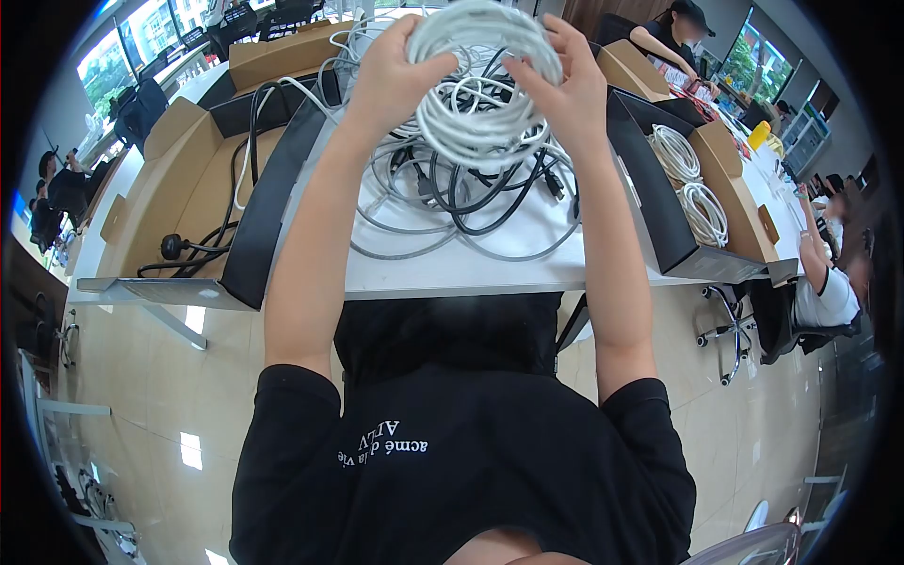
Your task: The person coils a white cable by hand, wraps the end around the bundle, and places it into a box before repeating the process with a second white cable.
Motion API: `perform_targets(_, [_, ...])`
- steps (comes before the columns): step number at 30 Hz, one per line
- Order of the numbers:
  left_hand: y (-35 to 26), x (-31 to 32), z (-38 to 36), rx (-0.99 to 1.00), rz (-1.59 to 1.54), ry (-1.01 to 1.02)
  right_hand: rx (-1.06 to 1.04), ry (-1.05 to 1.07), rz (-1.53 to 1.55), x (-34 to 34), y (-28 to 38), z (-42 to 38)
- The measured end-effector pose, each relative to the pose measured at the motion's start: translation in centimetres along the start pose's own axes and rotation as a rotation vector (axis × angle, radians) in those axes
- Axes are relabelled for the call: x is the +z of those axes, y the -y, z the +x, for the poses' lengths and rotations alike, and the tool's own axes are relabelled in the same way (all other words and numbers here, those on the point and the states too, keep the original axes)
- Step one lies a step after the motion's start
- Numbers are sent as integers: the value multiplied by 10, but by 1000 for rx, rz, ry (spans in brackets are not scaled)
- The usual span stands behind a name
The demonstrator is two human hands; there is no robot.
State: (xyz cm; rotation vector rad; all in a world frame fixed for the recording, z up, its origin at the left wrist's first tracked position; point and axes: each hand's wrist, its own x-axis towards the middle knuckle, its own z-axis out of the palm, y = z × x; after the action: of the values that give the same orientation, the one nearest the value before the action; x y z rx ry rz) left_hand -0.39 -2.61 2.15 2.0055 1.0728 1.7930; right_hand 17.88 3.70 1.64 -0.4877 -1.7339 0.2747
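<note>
Above the far part of the table, a thick coil of white cable (476,132) is held up between both hands. My left hand (394,83) grips its left side, the thumb pressed over the inner loops. On the right side, my right hand (571,87) is closed around the coil, its thumb also on the loops. Beneath lies a tangle of black cables (485,221) and grey cable (400,247), with several plugs among them. The coil hides part of this pile.
An open box (160,179) at left holds black cables and a plug (172,247). In the right box (659,212) lie coiled white cables (702,212). The white table (424,276) ends just before my body. Another person (673,38) works at back right; others sit farther right.
</note>
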Motion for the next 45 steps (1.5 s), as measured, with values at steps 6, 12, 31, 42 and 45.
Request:
perform_targets(6, [-3,0,-3,-95,104,308,-239,179,-150,5,6,-5])
perform_targets(12, [-3,7,-3,-67,6,260,-112,165,-257,-1,4,-3])
perform_targets(31, [-1,25,-3,-237,-750,-9,275,288,773,-8,7,2])
perform_targets(42, [-25,-1,-5,-168,56,275,272,544,762,-17,16,2])
perform_targets(45, [-27,3,-6,-170,108,219,291,461,740,-13,19,0])
